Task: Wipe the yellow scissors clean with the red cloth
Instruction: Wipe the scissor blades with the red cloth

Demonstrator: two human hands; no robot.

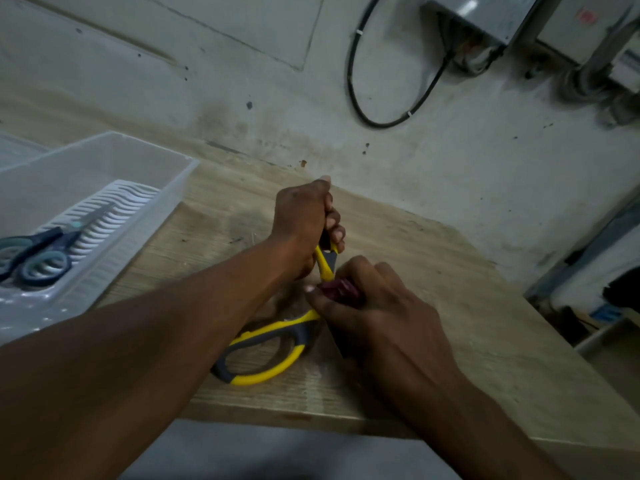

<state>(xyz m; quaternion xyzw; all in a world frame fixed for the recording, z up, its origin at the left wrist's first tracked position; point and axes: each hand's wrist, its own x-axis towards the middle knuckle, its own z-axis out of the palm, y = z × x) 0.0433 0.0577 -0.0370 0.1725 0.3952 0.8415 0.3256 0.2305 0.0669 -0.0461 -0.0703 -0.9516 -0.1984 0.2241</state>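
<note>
Gripping the upper handle of the yellow scissors (266, 344), the left hand (304, 223) has its fingers curled tight round the yellow and grey loop, thumb pointing up toward the wall. Just below it the right hand (374, 313) pinches the red cloth (337, 289) between thumb and bent fingers, the cloth bunched small and pressed against the scissors where the two handles meet. The scissors stand opened wide near the middle of the wooden table (433, 271); the lower handle lies flat on the wood, pointing back toward the near edge, and the blades are hidden under the right hand. Both forearms cross the near edge of the table, the left one passing over part of the lower handle. To the left, well apart from the hands, a clear plastic bin (114, 161) sits with a white slotted rack inside it, and blue scissors (34, 254) lie on that rack. Bare wood stretches to the right of the hands as far as the table's right edge, and behind them up to the stained wall (433, 150), where a black cable (356, 95) loops down from a grey box (481, 15).
</note>
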